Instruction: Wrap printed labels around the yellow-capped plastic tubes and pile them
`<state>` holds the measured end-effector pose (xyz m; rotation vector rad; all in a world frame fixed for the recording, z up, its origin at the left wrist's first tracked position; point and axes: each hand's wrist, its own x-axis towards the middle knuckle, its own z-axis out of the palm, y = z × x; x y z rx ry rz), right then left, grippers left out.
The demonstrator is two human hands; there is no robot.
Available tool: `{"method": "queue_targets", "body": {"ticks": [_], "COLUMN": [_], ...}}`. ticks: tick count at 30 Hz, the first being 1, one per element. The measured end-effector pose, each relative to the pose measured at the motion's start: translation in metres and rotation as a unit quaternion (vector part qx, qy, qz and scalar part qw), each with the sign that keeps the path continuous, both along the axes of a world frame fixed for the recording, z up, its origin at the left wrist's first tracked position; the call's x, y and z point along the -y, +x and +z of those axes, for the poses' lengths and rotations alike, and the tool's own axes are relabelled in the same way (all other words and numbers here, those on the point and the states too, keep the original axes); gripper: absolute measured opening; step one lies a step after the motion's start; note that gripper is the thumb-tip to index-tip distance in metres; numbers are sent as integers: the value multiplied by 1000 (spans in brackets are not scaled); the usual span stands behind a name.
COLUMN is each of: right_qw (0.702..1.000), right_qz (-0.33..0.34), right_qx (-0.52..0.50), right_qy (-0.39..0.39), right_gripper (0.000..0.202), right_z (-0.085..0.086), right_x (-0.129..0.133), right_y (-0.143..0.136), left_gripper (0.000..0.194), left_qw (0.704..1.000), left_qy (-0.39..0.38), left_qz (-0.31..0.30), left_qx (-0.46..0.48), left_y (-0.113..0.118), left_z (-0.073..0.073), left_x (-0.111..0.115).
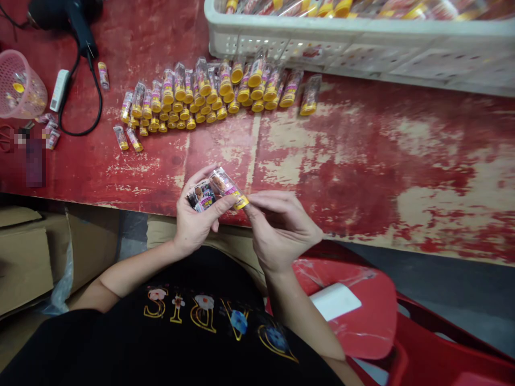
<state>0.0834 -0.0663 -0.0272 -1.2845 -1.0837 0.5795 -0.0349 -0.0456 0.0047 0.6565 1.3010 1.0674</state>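
Close to the table's front edge, my left hand (197,220) holds a clear tube with a yellow cap (226,185) between thumb and fingers. Small printed wrappers (201,196) also lie in that palm. My right hand (281,230) pinches at the capped end of the same tube; whether its fingertips hold anything else is too small to tell. Beyond the hands, a pile of similar yellow-capped tubes (209,94) lies on the worn red table (346,161).
A white perforated basket (354,51) filled with tubes stands at the back right. At left are a black hair dryer (82,32), a pink basket (34,94) and a white box (59,90). A red stool (362,289) and cardboard boxes (28,262) flank the body.
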Motion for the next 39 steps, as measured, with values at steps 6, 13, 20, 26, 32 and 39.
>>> {"method": "queue_targets", "body": {"ticks": [6,13,20,26,32,39], "right_qw": [999,999,998,996,982,957], "right_qz": [36,27,30,-61,3,51], "right_qx": [-3,-14,-50,28,182,287], "right_qy": [18,17,-10,51,39,-13], "right_gripper": [35,35,22,10,20,24], "right_z": [-2,-2,-9,-45,-57,-9], "right_x": [-3,-5,-15,-146,-218,-336], "right_y": [-2,-4,-4,4,14,55], "left_gripper": [62,62,65,51,35,15], "left_qw": [999,996,996,974,961,956], "left_qy": [42,77,37,-71,-82,-123], "left_qz": [3,10,42,116,165,149], "left_qx": [5,37,71,180,207,222], "left_y": [-2,-4,-5,-22,-48,-61], "left_z": [-6,-11,-8,-13,-20,-21], "left_x": [-2,-1,-9,-30,-32,-43]}}
